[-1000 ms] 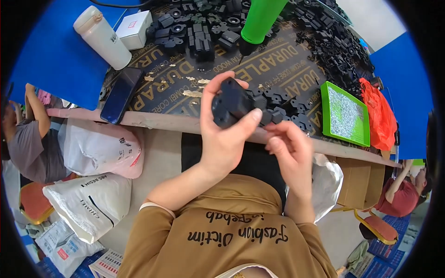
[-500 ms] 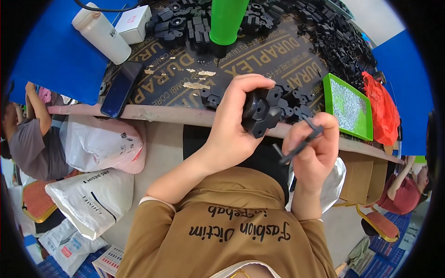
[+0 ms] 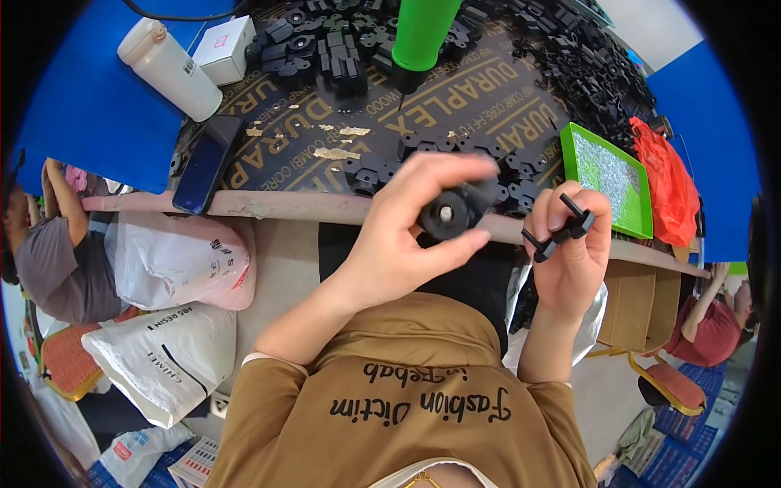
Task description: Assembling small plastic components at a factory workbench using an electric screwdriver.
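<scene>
My left hand (image 3: 411,224), fingers curled, grips a black plastic part (image 3: 440,221) just off the table's near edge. Its round end, with a pale stub at the centre, faces up; motion smears its far side. Pinched in my right hand (image 3: 573,264) is a small black plastic bracket (image 3: 563,233) with prong-like ends, apart from the other part. Beyond my left hand, several black plastic housings (image 3: 517,169) lie along the table's near edge. A green power screwdriver (image 3: 425,37) points its thin bit down above the table.
Black parts (image 3: 325,53) cover the far side, with smaller ones piled (image 3: 602,77) at the right. A green tray of small silvery pieces (image 3: 567,159) sits beside a red bag (image 3: 663,183). At left are a phone (image 3: 207,167), a white bottle (image 3: 171,71) and a white box (image 3: 225,50).
My left hand has turned the black part, so its round end shows instead of the angular side. My right hand has moved a little to the right, tilting the bracket differently.
</scene>
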Tool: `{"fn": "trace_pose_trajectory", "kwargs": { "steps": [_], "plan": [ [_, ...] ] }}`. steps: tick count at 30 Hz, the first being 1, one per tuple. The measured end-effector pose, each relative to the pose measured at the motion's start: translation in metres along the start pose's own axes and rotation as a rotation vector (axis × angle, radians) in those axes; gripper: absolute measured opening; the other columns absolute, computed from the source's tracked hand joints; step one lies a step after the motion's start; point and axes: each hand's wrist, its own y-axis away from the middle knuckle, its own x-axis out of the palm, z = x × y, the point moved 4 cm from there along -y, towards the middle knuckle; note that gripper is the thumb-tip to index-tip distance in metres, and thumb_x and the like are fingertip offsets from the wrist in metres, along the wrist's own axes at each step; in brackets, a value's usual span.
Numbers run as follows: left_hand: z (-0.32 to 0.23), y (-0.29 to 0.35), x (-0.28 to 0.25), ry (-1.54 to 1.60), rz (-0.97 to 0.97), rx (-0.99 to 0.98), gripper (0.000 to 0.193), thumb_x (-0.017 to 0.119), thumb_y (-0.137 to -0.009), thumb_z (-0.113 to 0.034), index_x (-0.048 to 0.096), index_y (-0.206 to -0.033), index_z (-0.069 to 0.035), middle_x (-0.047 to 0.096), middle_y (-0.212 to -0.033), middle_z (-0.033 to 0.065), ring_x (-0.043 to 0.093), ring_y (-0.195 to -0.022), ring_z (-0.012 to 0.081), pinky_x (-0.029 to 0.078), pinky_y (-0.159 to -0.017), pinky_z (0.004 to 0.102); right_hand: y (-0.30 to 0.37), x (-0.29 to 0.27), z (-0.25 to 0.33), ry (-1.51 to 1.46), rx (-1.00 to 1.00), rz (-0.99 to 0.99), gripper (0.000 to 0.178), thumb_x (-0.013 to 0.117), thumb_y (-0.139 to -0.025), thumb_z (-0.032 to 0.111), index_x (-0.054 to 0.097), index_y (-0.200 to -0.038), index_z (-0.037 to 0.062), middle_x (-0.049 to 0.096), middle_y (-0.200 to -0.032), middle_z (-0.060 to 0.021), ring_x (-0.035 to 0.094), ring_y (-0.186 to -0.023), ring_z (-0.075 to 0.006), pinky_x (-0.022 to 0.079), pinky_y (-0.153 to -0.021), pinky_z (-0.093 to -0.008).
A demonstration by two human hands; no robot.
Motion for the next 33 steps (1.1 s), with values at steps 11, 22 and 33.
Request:
{"fn": "trace_pose_trajectory", "kwargs": {
  "steps": [11,22,33],
  "plan": [
    [0.004,0.01,0.013,0.682,0.092,-0.308,0.052,0.069,-0.073,0.008,0.053,-0.121,-0.003,0.048,-0.116,0.0055,0.053,-0.106,0.0145,0.051,-0.085,0.0281,-0.014,0.008,-0.01,-0.165,0.087,0.047,0.024,0.054,-0.093,0.022,0.048,-0.107,0.0033,0.049,-0.088,-0.0064,0.048,-0.069,-0.0145,0.039,-0.056,-0.0251],
    [0.001,0.016,0.013,0.449,-0.005,-0.302,0.059,0.066,-0.081,0.001,0.033,-0.13,-0.005,0.039,-0.12,0.0067,0.044,-0.11,0.0135,0.037,-0.097,0.0292,-0.012,0.006,-0.007,0.02,0.121,0.054,0.03,0.059,-0.091,0.023,0.051,-0.109,0.0,0.055,-0.097,-0.0071,0.055,-0.078,-0.011,0.047,-0.062,-0.0211],
    [0.0,0.011,0.004,0.438,0.12,-0.245,0.053,0.065,-0.078,0.004,0.04,-0.124,-0.005,0.041,-0.12,0.005,0.044,-0.115,0.0144,0.036,-0.1,0.0304,-0.015,0.005,-0.001,0.251,0.19,0.17,0.021,0.058,-0.09,0.016,0.06,-0.102,-0.0005,0.057,-0.096,-0.0062,0.052,-0.073,-0.0071,0.043,-0.057,-0.0164]
  ]
}}
